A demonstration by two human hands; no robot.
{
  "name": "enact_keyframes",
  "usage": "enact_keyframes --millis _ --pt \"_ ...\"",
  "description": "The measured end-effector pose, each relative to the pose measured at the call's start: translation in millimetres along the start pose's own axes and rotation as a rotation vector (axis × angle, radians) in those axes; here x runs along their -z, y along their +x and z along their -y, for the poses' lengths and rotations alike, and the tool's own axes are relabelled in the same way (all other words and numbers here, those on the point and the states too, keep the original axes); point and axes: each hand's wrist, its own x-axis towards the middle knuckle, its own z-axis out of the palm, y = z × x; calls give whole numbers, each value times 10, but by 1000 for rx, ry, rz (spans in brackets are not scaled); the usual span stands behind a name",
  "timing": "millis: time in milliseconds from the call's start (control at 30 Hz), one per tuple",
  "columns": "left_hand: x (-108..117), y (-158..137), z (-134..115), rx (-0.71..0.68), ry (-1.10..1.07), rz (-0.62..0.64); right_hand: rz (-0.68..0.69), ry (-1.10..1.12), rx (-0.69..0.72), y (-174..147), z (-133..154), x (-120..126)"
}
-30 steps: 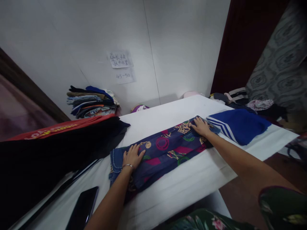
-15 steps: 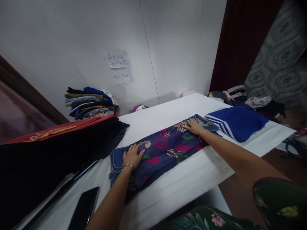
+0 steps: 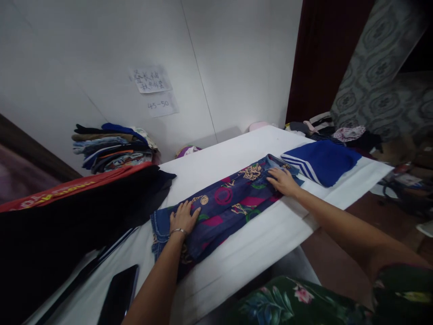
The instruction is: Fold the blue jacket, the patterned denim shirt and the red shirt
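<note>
A patterned denim jacket [image 3: 225, 205], folded into a long strip, lies across the white table. Its collar end points right and a blue denim hem shows at the left. My left hand [image 3: 183, 217], with a bracelet at the wrist, rests flat on the left part, fingers stretched out. Near the collar, my right hand [image 3: 283, 180] lies on the cloth with its fingers spread. Neither hand grips anything. Just beyond the collar end is a blue garment [image 3: 323, 161] with white stripes.
Dark clothes [image 3: 101, 212] with a red garment [image 3: 71, 192] lie on the left. Behind them stands a folded clothes stack [image 3: 113, 146]. A phone [image 3: 119, 295] lies at the near left. More clothes [image 3: 350, 134] are heaped beyond the table [image 3: 246, 144] at the right.
My right hand has slid a little toward the near edge of the jacket, just below the collar. My left hand stays in place. The view has turned slightly right.
</note>
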Motion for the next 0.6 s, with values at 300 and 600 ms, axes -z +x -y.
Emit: enact_keyframes --millis 300,600 --pt "8 17 -12 7 6 13 36 -81 -202 -332 -694 175" --pt "-16 19 5 1 -3 -20 -41 9 -187 -134 -637 61"
